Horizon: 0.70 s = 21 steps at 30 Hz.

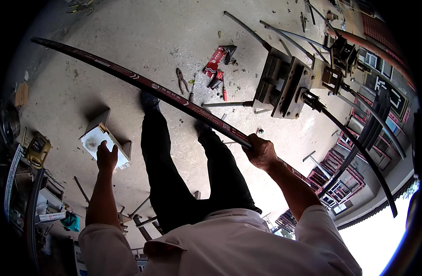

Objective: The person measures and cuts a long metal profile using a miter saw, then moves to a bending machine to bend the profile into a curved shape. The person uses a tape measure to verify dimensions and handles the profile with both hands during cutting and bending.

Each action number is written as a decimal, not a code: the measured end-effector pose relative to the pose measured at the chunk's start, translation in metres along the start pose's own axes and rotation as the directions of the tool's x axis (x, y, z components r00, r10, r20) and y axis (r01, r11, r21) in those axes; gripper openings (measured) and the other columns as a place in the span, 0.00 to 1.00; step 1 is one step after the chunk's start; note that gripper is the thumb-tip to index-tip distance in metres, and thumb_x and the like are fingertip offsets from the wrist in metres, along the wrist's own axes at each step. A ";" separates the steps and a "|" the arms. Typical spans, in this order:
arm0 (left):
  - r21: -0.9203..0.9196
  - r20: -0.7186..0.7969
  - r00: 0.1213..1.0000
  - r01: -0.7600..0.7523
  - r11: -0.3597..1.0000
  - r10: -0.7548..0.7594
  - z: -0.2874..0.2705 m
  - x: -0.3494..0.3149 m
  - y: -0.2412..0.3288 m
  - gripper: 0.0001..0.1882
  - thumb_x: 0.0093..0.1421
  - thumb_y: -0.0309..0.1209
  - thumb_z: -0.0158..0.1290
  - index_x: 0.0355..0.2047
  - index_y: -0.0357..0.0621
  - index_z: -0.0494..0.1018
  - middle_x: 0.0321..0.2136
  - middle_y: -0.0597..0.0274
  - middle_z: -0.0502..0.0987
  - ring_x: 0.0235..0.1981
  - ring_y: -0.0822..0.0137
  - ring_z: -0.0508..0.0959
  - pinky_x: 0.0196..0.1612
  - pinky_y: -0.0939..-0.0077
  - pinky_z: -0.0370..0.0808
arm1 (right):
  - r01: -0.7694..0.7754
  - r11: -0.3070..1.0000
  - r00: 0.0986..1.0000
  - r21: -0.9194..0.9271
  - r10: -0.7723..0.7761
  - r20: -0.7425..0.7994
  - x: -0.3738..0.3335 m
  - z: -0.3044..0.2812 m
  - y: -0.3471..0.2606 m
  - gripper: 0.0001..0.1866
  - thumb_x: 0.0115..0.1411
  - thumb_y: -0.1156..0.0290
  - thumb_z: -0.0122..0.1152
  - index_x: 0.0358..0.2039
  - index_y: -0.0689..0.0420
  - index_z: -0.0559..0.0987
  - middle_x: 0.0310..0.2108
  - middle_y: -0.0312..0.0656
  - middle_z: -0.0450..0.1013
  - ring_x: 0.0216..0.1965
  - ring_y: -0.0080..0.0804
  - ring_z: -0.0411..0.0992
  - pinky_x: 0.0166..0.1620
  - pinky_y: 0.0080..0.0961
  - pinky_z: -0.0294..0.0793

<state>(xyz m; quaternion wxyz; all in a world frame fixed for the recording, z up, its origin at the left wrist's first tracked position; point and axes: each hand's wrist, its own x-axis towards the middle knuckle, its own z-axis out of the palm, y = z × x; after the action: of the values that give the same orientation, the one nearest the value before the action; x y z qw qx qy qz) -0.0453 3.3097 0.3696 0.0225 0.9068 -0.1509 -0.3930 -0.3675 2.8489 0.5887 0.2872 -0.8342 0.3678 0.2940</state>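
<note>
My right hand (261, 152) is closed around a long, dark bar with a red printed covering (174, 97). The bar slants across the view from the far left, over my legs, and runs on behind the hand to the right. To the left, my left hand (107, 157) hangs free with thumb and finger apart, holding nothing. It appears above a small stool with a white top (92, 140); whether it touches the stool, I cannot tell.
Pliers (182, 82), a red-handled screwdriver (224, 94) and a red-and-black packet (214, 63) lie on the concrete floor. Right of them stands a heavy metal machine (284, 85) with long protruding rods. A yellow jug (37, 150) is at far left; dark frames (346, 179) stand right.
</note>
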 end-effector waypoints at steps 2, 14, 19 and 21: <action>0.148 -0.042 0.998 -0.034 0.988 0.041 0.012 0.044 -0.028 0.36 0.61 0.45 0.61 0.60 0.30 0.68 0.54 0.35 0.75 0.57 0.41 0.75 0.61 0.51 0.72 | 0.018 0.999 1.000 0.037 -0.018 0.010 0.030 0.021 -0.006 0.09 0.64 0.68 0.65 0.38 0.58 0.75 0.27 0.51 0.79 0.31 0.55 0.80 0.34 0.43 0.80; 0.541 0.177 0.975 0.017 0.841 -0.134 0.061 0.179 -0.049 0.35 0.56 0.60 0.59 0.46 0.39 0.77 0.49 0.43 0.79 0.51 0.42 0.81 0.54 0.47 0.78 | 0.015 0.986 0.999 0.164 -0.008 -0.043 0.133 0.139 0.027 0.09 0.57 0.74 0.69 0.34 0.57 0.75 0.25 0.49 0.78 0.29 0.53 0.81 0.32 0.38 0.80; 0.576 0.274 0.900 0.127 0.807 -0.338 0.070 0.214 -0.052 0.30 0.54 0.51 0.58 0.48 0.41 0.77 0.49 0.44 0.80 0.51 0.42 0.81 0.55 0.48 0.78 | 0.065 0.982 0.996 0.175 -0.053 -0.071 0.161 0.181 0.060 0.10 0.57 0.75 0.70 0.34 0.57 0.74 0.26 0.49 0.78 0.28 0.52 0.80 0.31 0.38 0.80; 0.643 0.369 0.866 0.024 0.766 -0.337 0.073 0.222 -0.055 0.29 0.51 0.47 0.60 0.48 0.39 0.77 0.49 0.43 0.81 0.51 0.44 0.82 0.55 0.51 0.79 | 0.083 0.979 0.995 0.188 -0.071 -0.071 0.168 0.194 0.073 0.10 0.58 0.74 0.70 0.34 0.58 0.74 0.27 0.49 0.78 0.28 0.52 0.80 0.30 0.38 0.79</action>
<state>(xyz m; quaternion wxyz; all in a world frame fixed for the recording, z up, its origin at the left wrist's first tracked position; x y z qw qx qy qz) 0.0591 3.3032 0.1537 -0.3517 0.7524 -0.1812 -0.5266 -0.3855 2.8678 0.3235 0.3648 -0.8255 0.3707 0.2193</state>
